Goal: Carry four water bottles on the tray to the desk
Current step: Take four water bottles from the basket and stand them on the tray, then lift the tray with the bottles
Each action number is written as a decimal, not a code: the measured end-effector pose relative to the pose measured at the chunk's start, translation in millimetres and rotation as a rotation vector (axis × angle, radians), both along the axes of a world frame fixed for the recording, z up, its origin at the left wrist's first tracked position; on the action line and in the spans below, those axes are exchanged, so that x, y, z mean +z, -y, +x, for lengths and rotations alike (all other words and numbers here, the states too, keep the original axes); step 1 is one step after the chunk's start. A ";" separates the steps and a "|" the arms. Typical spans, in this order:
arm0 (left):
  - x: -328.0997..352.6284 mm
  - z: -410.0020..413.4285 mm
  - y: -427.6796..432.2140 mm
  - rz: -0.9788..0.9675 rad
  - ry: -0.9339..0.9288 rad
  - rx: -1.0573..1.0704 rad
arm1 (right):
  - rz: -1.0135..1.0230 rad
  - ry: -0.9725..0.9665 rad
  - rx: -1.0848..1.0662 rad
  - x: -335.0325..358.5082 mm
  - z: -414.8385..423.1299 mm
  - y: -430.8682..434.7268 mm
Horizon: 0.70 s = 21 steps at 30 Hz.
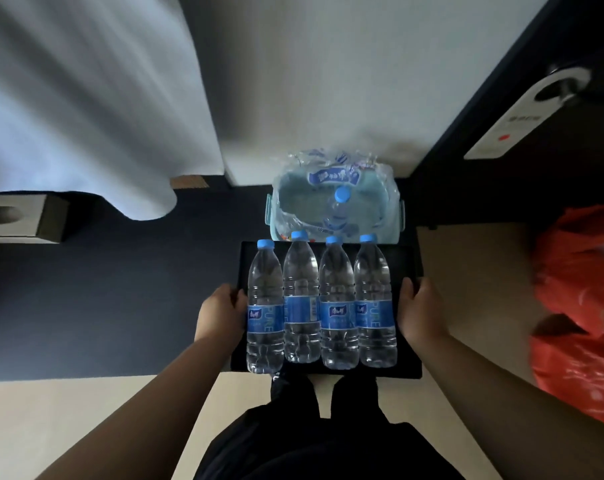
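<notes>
While I look straight down, the black tray (408, 261) sits level in front of my legs, held between both hands. My left hand (221, 315) grips the tray's left edge about halfway along, thumb on the rim and fingers curled under it, out of sight. My right hand (420, 313) grips the right edge the same way, its thumb lying along the top of the rim.

The four water bottles (338, 303) lie flat on the tray, side by side and touching, filling the span between my hands. Their caps point to the far edge and their bases to the near edge. Each is clear ribbed plastic, full of water, with a light blue screw cap and a blue label band round the middle. White letters reading PURE show on the two outer labels. The bottle nearest the left edge lies a little closer to me than the others, its base at the near rim. The second from the left reaches furthest, its cap just over the far edge.

Beyond the far edge, on the floor against a white wall, stands a torn plastic bottle pack (335, 209) with one blue-capped bottle upright inside. Red plastic bags (577, 289) lie to the right, and a white door hanger (522, 112) hangs on a dark door above them. White fabric (86, 98) hangs at the upper left, over a cardboard box (20, 220).
</notes>
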<state>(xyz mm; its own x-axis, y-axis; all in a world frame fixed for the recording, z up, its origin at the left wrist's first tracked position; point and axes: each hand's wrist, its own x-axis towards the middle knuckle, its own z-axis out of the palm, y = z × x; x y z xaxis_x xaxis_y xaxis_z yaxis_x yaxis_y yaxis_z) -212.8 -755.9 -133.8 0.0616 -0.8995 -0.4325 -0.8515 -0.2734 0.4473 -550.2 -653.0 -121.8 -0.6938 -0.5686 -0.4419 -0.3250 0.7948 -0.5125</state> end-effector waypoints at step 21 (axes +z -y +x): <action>98.2 21.0 63.8 -0.161 -0.180 0.024 | -0.195 0.037 -0.084 79.2 19.0 39.0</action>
<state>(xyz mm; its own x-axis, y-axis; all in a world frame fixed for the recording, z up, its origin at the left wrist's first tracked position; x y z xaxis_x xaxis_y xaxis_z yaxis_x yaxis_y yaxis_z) -191.8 -819.7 -35.6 0.0187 -0.9570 -0.2894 -0.7485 -0.2053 0.6306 -531.3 -692.1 -42.6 -0.7277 -0.5867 -0.3553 -0.2400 0.7031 -0.6694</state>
